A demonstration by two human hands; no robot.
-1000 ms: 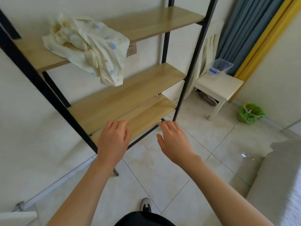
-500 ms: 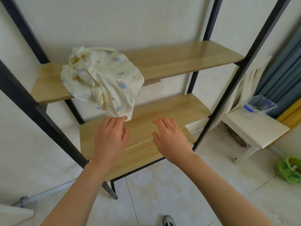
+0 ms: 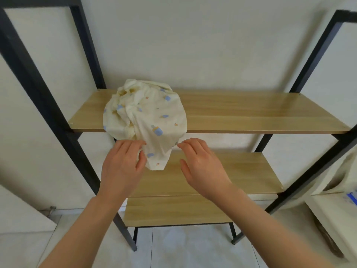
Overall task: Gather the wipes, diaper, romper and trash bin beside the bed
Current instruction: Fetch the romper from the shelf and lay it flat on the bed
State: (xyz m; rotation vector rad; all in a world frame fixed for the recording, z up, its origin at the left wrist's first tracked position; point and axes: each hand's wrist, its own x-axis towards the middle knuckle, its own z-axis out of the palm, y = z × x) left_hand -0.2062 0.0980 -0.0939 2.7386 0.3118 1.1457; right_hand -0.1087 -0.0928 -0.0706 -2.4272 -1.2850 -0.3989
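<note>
A crumpled cream romper [image 3: 146, 115] with blue bottle prints lies on the top wooden shelf [image 3: 251, 113], one part hanging over the front edge. My left hand [image 3: 123, 167] reaches up to the hanging part, fingers spread and touching the fabric's left side. My right hand [image 3: 201, 163] is open just right of the hanging fabric, fingertips close to it. Neither hand has closed on the cloth. The wipes, diaper and trash bin are out of view.
The black metal rack holds two lower wooden shelves [image 3: 231, 175]. A white stool [image 3: 332, 213] with a clear box on it stands at the right edge. Pale floor tiles [image 3: 183, 246] lie below, and a white wall is behind the rack.
The view has swung up and squared onto the rack. Both hands rose from the lower shelves to the romper's hanging edge; the left hand now touches it.
</note>
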